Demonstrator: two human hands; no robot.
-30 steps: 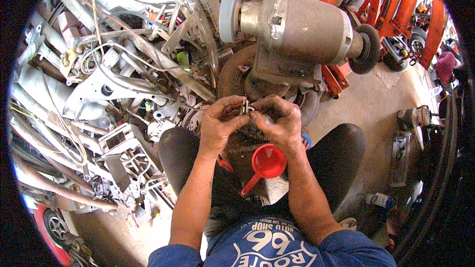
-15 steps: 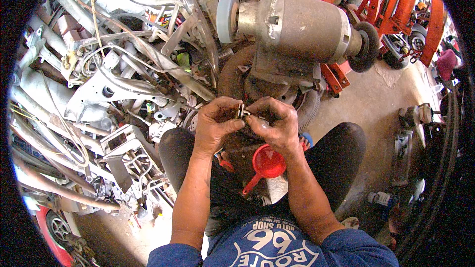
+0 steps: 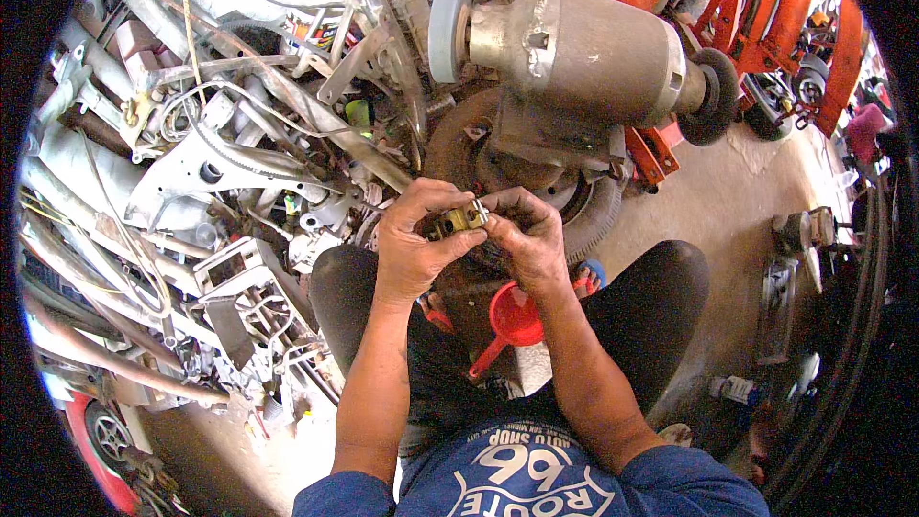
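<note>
Directly between hands (image 3: 406,247), brassy part (image 3: 460,221)

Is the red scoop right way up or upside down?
Right way up: the red scoop shows its open mouth and inside to the camera looking down.

One head-worn fisheye here, peering steeply down over the left grip (image 3: 414,235) and right grip (image 3: 528,239), fairly close, the blue shirt (image 3: 421,494) crowding in on their near side!
</note>
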